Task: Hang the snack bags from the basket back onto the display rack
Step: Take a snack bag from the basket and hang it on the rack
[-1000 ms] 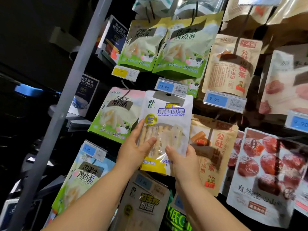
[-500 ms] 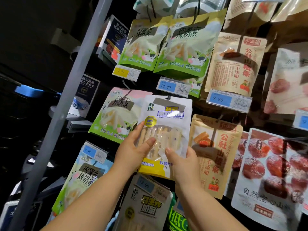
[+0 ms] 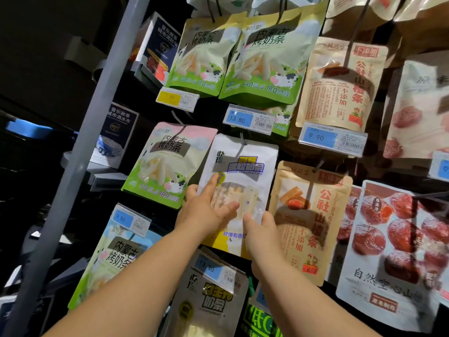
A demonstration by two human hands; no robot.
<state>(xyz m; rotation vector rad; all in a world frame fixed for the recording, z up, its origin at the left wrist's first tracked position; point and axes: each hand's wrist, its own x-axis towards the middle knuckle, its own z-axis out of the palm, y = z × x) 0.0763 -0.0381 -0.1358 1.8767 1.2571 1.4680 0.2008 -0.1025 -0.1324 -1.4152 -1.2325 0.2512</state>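
I'm looking at a white snack bag [image 3: 243, 171] with blue lettering, a clear window showing pale sticks and a yellow band along the bottom. It is held up against the grey metal-framed display rack [image 3: 97, 147], near the middle of my view. Its top edge meets a thin metal peg [image 3: 243, 140] just under a blue price tag marked 13.80 [image 3: 249, 119]. I cannot tell whether the peg actually runs through the hanging hole.

The left hand [image 3: 206, 210] holds the bag's lower left side. The thumb lies across the clear window and the forefinger points up the front near the left edge. The other fingers reach past that edge, where I lose them.

The right hand [image 3: 261, 229] pinches the lower right corner, thumb on the front and fingers curled round behind.

Just left of the bag hangs a green and pink pouch of milk sticks [image 3: 167, 164], its edge touching or slightly overlapped by the white one. Just to the right hangs a tan paper-look pouch with red characters [image 3: 313, 215]. Further right is a white pouch picturing red candied fruit [image 3: 393, 251]. Below the hands, a grey pouch with yellow lettering [image 3: 211, 305] hangs on the next row down, partly covered by both forearms.
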